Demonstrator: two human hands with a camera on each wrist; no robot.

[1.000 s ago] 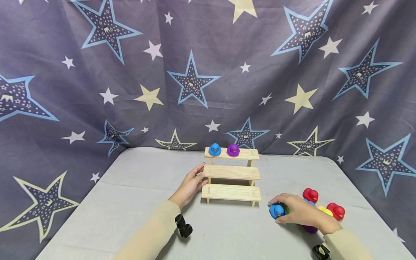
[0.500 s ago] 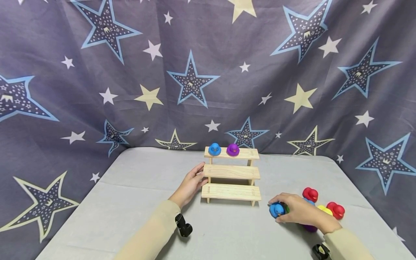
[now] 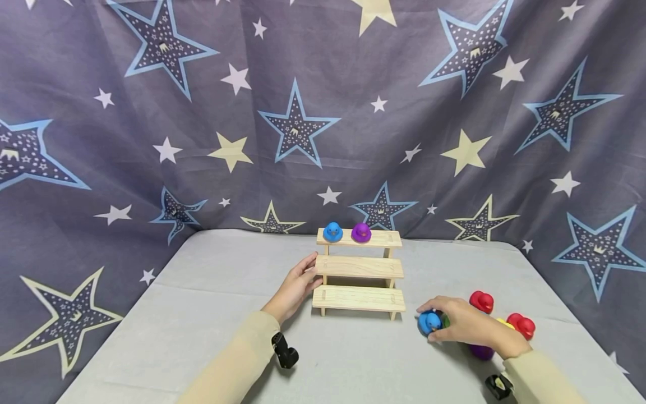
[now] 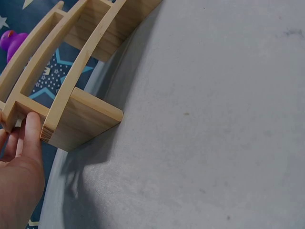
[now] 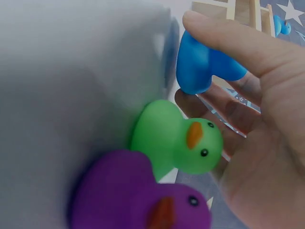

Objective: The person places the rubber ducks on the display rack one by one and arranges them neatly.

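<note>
A three-tier wooden stand (image 3: 359,267) stands on the table, and my left hand (image 3: 294,289) holds its left end at the middle tier. In the left wrist view that hand's fingers (image 4: 32,131) touch the stand's frame (image 4: 71,105). On the top tier sit a blue rubber duck (image 3: 332,232) and a purple rubber duck (image 3: 361,232). My right hand (image 3: 461,321) pinches another blue rubber duck (image 5: 193,64) between thumb and fingers, right of the stand. Close beside it in the right wrist view are a green rubber duck (image 5: 159,133) and a purple one (image 5: 114,191).
Two red rubber ducks (image 3: 481,302) and a partly hidden yellow duck (image 3: 504,322) lie around the right hand. A grey cloth covers the table (image 3: 212,314). Behind it hangs a star-patterned curtain (image 3: 353,151).
My right hand has shifted very slightly upward with the blue duck, and more of the purple duck below it shows. The left hand stays on the stand.
</note>
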